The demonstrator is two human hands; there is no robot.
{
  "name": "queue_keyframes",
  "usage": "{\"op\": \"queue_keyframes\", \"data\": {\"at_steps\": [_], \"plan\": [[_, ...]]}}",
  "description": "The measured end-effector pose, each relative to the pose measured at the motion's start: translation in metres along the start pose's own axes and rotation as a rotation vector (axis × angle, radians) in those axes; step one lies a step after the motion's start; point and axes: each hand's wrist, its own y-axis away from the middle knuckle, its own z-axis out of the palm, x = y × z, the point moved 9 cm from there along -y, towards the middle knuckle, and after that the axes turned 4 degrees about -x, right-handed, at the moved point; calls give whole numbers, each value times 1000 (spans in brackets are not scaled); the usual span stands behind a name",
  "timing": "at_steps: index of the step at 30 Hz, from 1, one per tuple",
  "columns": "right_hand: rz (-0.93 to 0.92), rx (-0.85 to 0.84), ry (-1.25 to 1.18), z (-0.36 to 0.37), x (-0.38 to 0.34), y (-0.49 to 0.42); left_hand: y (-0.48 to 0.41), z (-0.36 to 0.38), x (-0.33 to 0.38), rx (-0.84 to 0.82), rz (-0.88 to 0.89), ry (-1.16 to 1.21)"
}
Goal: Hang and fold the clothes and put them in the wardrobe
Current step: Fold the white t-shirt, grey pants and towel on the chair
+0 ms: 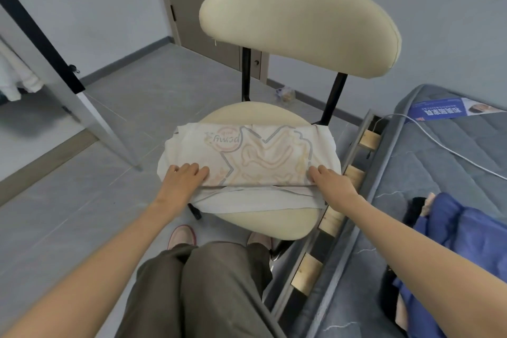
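Observation:
A white T-shirt (pixel 255 153) with a pale orange and grey print lies folded into a wide band on the cream chair seat (pixel 263 223). My left hand (pixel 183 177) rests on its near left corner, fingers lying flat on the fabric. My right hand (pixel 330 180) rests on its near right corner, fingers curled over the folded edge. A plain grey-white layer of the shirt shows under the printed fold at the front.
The chair's cream backrest (pixel 299 25) stands behind the seat. A grey mattress (pixel 439 162) on a slatted bed frame lies at the right with a blue garment (pixel 466 230) and a white cable on it. A mirror (pixel 41 68) leans at left; a closed door (pixel 208 0) is behind.

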Motion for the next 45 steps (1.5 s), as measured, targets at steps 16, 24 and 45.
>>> {"op": "queue_keyframes", "data": {"at_steps": [16,24,45], "plan": [[98,75,-122,8,1,33,36,-1,9,26,-152,-36],[15,252,-297,2,-27,36,30,13,7,-29,-342,201],[-443,420,-243,-16,-131,16,13,-33,-8,190,-201,370]]}}
